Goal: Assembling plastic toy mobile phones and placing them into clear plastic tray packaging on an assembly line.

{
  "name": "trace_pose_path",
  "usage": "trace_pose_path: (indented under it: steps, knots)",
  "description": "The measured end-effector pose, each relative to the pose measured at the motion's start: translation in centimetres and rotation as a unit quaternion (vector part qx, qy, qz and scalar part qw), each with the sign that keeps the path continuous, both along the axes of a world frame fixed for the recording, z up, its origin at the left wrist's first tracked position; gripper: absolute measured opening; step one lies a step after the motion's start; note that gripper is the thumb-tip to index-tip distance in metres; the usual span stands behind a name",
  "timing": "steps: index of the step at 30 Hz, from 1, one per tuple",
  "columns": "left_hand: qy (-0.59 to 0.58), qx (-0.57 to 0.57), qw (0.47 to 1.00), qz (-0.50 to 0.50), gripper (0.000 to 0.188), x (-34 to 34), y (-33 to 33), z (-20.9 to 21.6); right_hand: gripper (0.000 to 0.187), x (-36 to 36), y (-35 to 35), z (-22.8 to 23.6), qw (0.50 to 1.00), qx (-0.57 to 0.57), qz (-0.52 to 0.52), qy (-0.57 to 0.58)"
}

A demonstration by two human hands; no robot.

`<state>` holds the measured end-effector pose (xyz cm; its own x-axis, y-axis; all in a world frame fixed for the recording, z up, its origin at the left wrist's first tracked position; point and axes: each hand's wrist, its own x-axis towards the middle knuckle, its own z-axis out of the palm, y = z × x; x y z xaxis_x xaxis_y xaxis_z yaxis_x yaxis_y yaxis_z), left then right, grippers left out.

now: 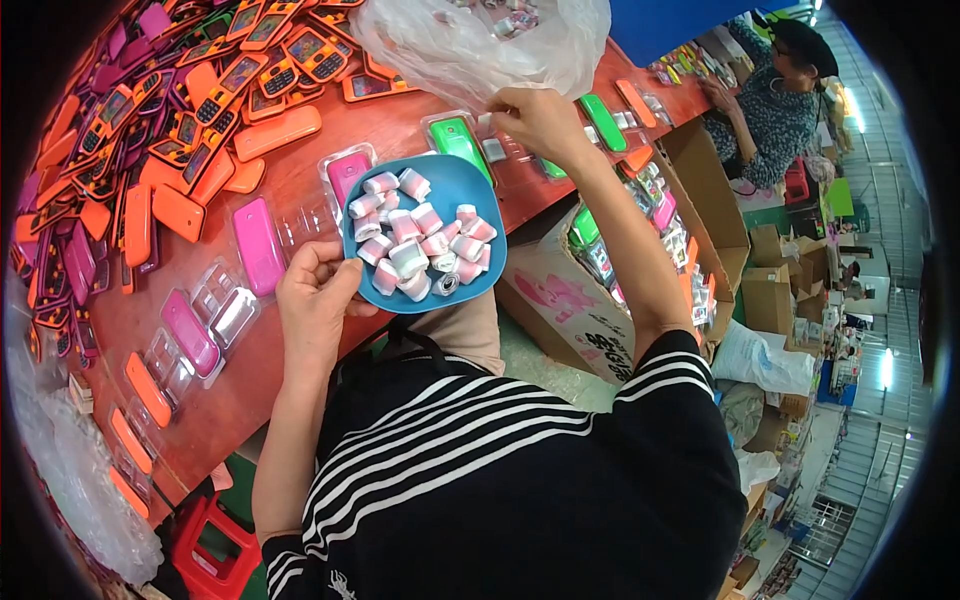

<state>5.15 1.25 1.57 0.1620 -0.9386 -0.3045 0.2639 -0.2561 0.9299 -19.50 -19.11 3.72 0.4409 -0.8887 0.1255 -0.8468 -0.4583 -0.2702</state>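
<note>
My left hand [318,285] grips the rim of a blue plate [425,168], thumb on top. Small pink-and-white rolls [408,255] are heaped on that plate. Farther out, my right hand [540,122] reaches over the red table, its fingertips pinched on a small whitish roll [486,122]. Just below those fingertips is a clear plastic tray holding a green toy phone case [458,142]. Partly behind the plate lies a tray with a magenta case [348,172]. More clear trays with a magenta case [260,245] and an orange case [148,390] line the table's near edge.
Many orange and purple toy phones [200,130] are piled at the left. A clear plastic bag [480,50] lies at the far side. A cardboard box [570,290] of packed toys stands at the right, a red stool [210,545] below left. Another person [775,110] works at far right.
</note>
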Motion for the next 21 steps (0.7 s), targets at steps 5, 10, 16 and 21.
trace_pose_path:
  steps: [5,10,16,21]
  knots:
    - [0.003,-0.003,1.000,-0.002,0.015,0.2,0.4,0.3,0.025,0.6,-1.6,-1.5,0.993,-0.015,0.042,0.105]
    - [-0.001,0.004,1.000,0.004,0.015,0.3,0.4,0.0,0.025,0.6,-2.4,-1.9,0.994,0.002,0.053,0.095]
    - [0.010,-0.004,1.000,0.005,0.015,0.4,0.3,-0.1,0.027,1.2,-1.8,-1.5,0.998,0.018,0.044,0.036]
    - [0.010,-0.004,1.000,0.014,0.015,0.3,0.4,-0.1,0.029,1.2,-2.8,-2.1,0.998,0.018,0.025,0.058]
